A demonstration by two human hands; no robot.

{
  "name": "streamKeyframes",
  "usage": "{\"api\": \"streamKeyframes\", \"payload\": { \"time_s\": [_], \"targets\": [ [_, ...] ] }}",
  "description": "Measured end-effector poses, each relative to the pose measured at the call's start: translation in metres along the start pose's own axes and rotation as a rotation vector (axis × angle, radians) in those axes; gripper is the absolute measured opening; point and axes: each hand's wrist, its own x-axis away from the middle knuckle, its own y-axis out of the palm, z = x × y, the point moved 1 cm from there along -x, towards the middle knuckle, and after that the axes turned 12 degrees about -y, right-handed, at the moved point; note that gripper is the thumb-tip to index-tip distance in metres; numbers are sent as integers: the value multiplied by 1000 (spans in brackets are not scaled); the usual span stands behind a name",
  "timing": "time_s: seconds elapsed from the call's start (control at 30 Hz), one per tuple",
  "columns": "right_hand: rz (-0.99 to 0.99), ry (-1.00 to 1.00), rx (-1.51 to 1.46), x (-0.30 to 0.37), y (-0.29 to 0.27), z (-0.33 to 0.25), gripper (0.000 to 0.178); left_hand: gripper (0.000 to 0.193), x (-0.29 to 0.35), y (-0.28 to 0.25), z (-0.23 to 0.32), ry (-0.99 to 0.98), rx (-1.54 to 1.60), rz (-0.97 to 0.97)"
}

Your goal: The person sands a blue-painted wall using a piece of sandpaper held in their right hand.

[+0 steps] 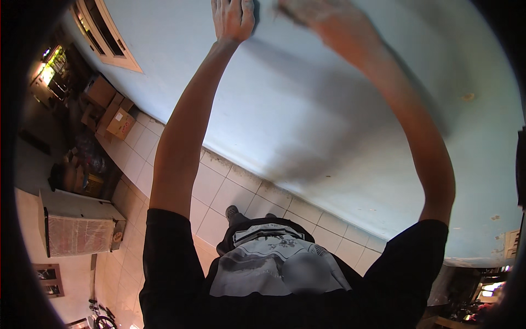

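1. Pale blue wall (257, 109) fills the middle and right of the view, rising directly in front of a person who reaches both arms up to it.
2. Left hand (234, 21), back toward the camera, appears laid against the wall at the upper edge of the view; its fingers are extended and released, their tips cut off by the frame.
3. Right hand (329, 19), blurred, is at the same height, apart from the left and close to the wall. A dark shape shows at its fingers, but whether they are clenched, loose or grasping something cannot be told.
4. Soft shadows (339, 120) spread across the wall between the raised arms, while a worn patch (468, 97) marks the paint at right.
5. Pale floor tiles (213, 192) meet the wall's foot along a stained, diagonal edge; a grey shoe (232, 211) stands on them below the person's black shirt (170, 252), printed in grey and white.
6. Cardboard boxes (118, 122) are piled on the left, beyond a slatted, pale-framed opening (107, 35) in the wall.
7. Boxy white unit (79, 233) with a reddish, wrapped-looking front is at lower left, near a framed picture (50, 281) and a dark wheel (104, 322).
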Motion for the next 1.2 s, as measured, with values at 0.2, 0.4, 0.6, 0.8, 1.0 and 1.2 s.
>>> {"api": "streamKeyframes", "payload": {
  "time_s": [0.2,0.4,0.6,0.8,1.0,1.2],
  "targets": [
    [108,115,-2,0,-4,20,43,57,1,-3,-8,-90,-94,20],
    [-6,-72,-21,-1,13,-4,48,57,0,2,-4,-74,-77,14],
    [0,-36,10,-4,13,0,47,57,0,3,-1,-85,-79,5],
    [149,39,-11,-8,10,8,39,57,0,-4,-9,-51,-98,-15],
    [-39,-194,22,-6,23,-28,49,57,-2,-4,-12,0,-113,-71],
    [58,62,36,-18,-4,-3,48,58,-3,-6,-12,-31,-133,-94]
  ]
}}
